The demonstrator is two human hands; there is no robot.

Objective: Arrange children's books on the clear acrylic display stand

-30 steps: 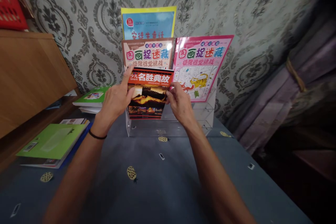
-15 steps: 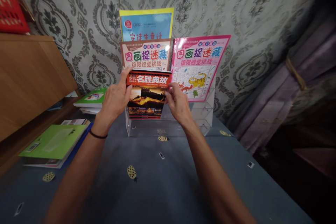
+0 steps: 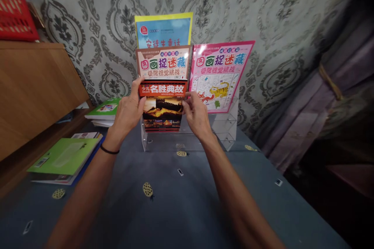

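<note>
A book with a red and black cover and a Great Wall picture [image 3: 162,108] stands upright between my hands, at the left side of a clear acrylic rack [image 3: 217,137]. My left hand [image 3: 127,109] grips its left edge, thumb in front. At the right edge, my right hand [image 3: 197,113] pinches it between thumb and fingers. Behind it rises a brown-bordered puzzle book [image 3: 163,63], and farther back a blue book with a yellow border [image 3: 163,29]. A pink puzzle book [image 3: 222,76] leans in the rack on the right.
Left of the rack lie a green-covered stack of books [image 3: 104,109] and, nearer me, a lime-green book [image 3: 66,156] on others. A wooden cabinet [image 3: 37,93] carries a red basket [image 3: 16,9]. Patterned wall stands behind; a curtain [image 3: 314,113] hangs right of the blue-grey tablecloth [image 3: 175,210].
The red and black book has shifted slightly left at its top, with both hands still on it. The whole view has moved a little; the other books stay in place.
</note>
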